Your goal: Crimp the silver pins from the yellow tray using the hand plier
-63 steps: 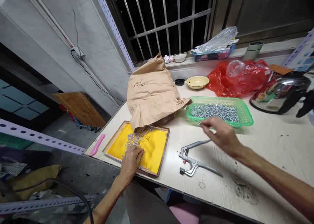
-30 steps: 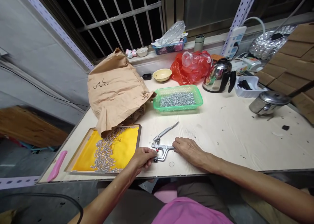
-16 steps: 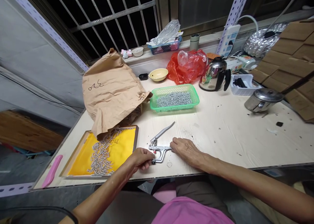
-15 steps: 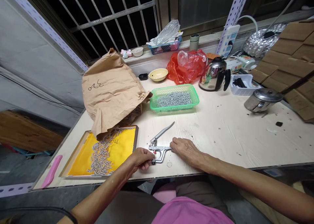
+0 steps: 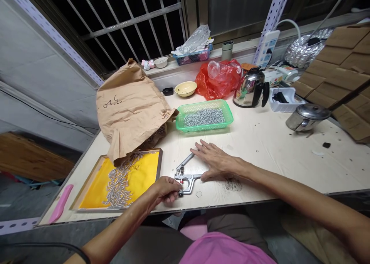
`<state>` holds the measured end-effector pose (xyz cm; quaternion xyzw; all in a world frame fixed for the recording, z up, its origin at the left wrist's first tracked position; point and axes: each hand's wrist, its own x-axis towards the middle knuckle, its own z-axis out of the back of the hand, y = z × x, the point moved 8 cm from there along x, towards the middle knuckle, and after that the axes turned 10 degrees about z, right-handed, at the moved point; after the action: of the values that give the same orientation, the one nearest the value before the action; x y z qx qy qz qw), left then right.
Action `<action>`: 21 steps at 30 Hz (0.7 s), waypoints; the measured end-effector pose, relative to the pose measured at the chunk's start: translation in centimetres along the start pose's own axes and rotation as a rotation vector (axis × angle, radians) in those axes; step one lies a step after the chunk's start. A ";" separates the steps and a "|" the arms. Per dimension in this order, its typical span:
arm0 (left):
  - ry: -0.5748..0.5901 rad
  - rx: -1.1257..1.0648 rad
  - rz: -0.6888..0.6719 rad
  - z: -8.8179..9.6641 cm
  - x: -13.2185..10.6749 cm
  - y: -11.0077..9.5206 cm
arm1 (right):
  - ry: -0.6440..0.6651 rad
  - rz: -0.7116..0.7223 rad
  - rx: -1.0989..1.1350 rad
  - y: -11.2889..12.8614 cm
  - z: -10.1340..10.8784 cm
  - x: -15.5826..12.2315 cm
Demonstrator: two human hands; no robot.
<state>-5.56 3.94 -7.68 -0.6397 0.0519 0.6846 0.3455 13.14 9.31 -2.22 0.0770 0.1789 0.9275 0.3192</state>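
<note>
Metal press pliers (image 5: 185,175) lie on the pale table near its front edge. My left hand (image 5: 163,189) is pinched at the pliers' jaw end, fingers closed on something too small to make out. My right hand (image 5: 214,160) lies flat over the upper handle, fingers stretched out, thumb by the lower handle. To the left, a wooden tray with a yellow lining (image 5: 144,171) holds several small metal pieces (image 5: 118,184). A green basket (image 5: 228,121) of similar metal pieces stands behind the pliers.
A brown paper sack (image 5: 130,106) lies open over the tray's far end. Behind stand a yellow bowl (image 5: 185,88), red plastic bag (image 5: 219,79), steel kettle (image 5: 251,88), pot (image 5: 306,117) and cardboard (image 5: 343,63). A pink tool (image 5: 60,203) lies at the left edge.
My right hand has opened and slid forward from the lower handle onto the upper handle. My left hand stays pinched at the jaw. Earlier, it left the yellow tray and my right left the basket.
</note>
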 end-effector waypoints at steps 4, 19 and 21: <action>-0.006 -0.015 -0.007 -0.1 -0.1 0.0 | 0.103 0.048 0.048 -0.4 -0.7 1.3; -0.148 0.154 -0.050 0.2 -1.4 0.3 | -0.039 0.022 -0.110 3.9 0.6 -0.8; -0.376 0.348 -0.185 0.9 -2.9 -1.0 | -0.047 0.015 -0.116 4.0 0.6 -0.8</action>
<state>-5.91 3.96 -4.51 -0.4344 0.0449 0.7375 0.5151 11.62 6.02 -0.20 0.0814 0.1165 0.9365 0.3205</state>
